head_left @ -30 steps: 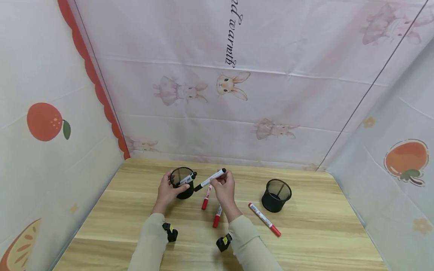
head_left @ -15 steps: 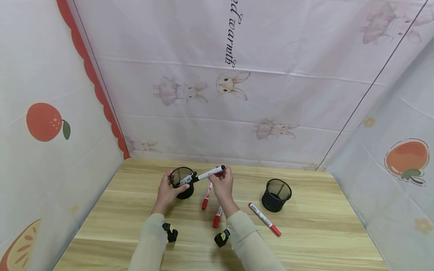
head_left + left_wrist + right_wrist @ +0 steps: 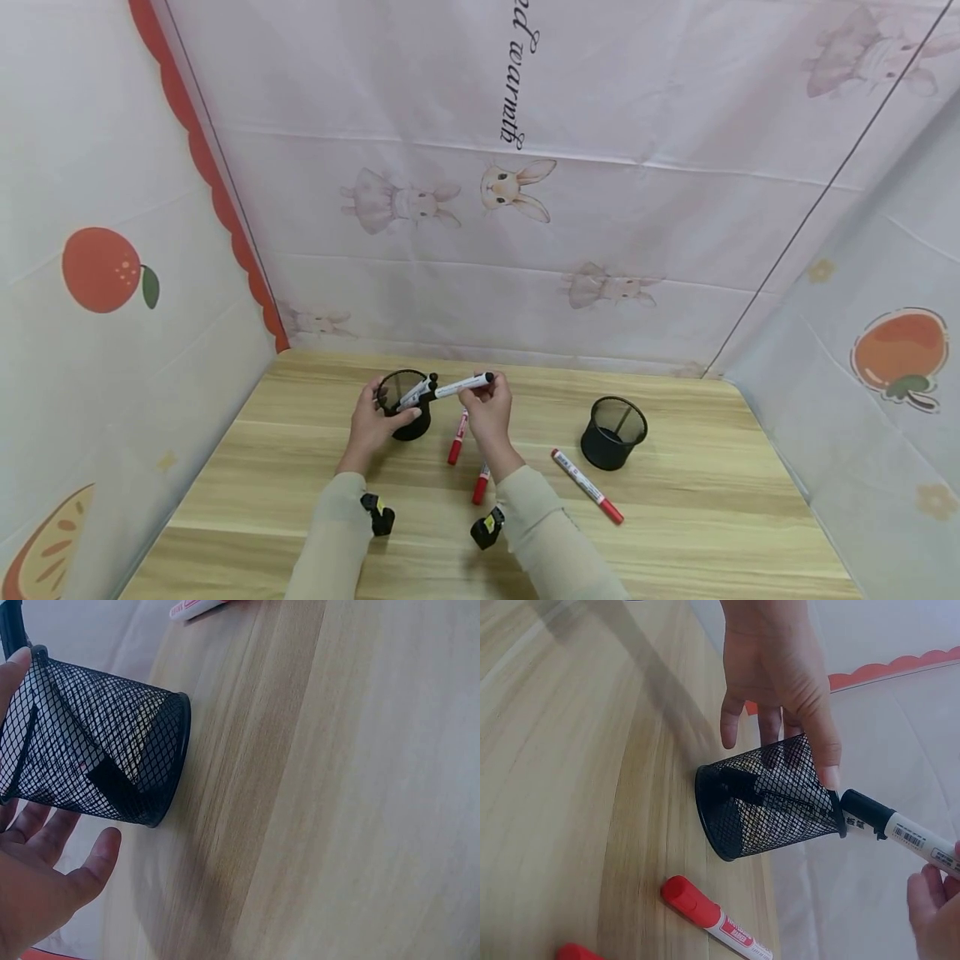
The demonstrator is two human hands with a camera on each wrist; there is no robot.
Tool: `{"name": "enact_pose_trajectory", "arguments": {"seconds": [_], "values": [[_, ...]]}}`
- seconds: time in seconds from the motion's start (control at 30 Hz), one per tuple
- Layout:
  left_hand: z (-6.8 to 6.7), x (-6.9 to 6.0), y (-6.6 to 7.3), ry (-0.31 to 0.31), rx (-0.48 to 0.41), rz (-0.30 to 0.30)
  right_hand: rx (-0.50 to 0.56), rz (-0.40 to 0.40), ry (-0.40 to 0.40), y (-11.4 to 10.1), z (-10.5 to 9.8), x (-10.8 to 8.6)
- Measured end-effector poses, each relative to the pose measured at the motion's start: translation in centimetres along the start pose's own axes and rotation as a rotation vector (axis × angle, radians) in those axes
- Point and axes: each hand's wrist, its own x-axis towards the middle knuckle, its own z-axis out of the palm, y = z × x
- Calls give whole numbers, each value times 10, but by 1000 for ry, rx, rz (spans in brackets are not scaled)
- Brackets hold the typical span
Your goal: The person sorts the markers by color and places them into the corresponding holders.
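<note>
Pale printed cloth (image 3: 420, 108) walls in a wood-grain table (image 3: 697, 517), on which 2 black mesh cups and 3 red-capped markers are set out. Near the table's far edge, the left hand (image 3: 372, 427) has its fingers round the left-hand mesh cup (image 3: 411, 427), thumb at the rim, while at least 1 black-capped marker (image 3: 412, 395) leans inside with its end showing above the rim. Between thumb and fingers the right hand (image 3: 487, 414) pinches another marker, white-bodied with a black cap (image 3: 866, 804). Over the last 1.0 s that held marker has swung from a steep slant beside the cup to nearly level, and its cap end has risen to the rim; the right hand has shifted slightly toward the cup, which stays where it was in the left hand's grip. I take this as lining up at the opening: the marker lies outside, and whether its cap touches the rim I cannot tell. Its shallow angle seems too flat for the mouth, so it probably needs tipping up. Red markers (image 3: 457, 438) (image 3: 482, 484) (image 3: 587, 486) remain on the wood, 2 near the right hand, 1 closer to the right-hand cup (image 3: 611, 446).
</note>
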Motion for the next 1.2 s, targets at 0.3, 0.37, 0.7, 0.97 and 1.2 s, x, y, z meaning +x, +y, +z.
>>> {"name": "enact_pose_trajectory", "arguments": {"seconds": [0.3, 0.37, 0.7, 0.97, 1.2], "values": [[0, -1, 0, 9, 6, 9, -114, -41, -23, 0, 4, -7], [0, -2, 0, 10, 1, 10, -132, -53, -32, 2, 6, -8], [0, -3, 2, 9, -5, -8, -205, -80, -100, 24, 15, -6], [1, -5, 6, 10, -10, 0, -270, -72, -114, 47, 15, 2], [1, -6, 7, 21, -17, 20, -296, -95, -139, 53, 14, 5]]}}
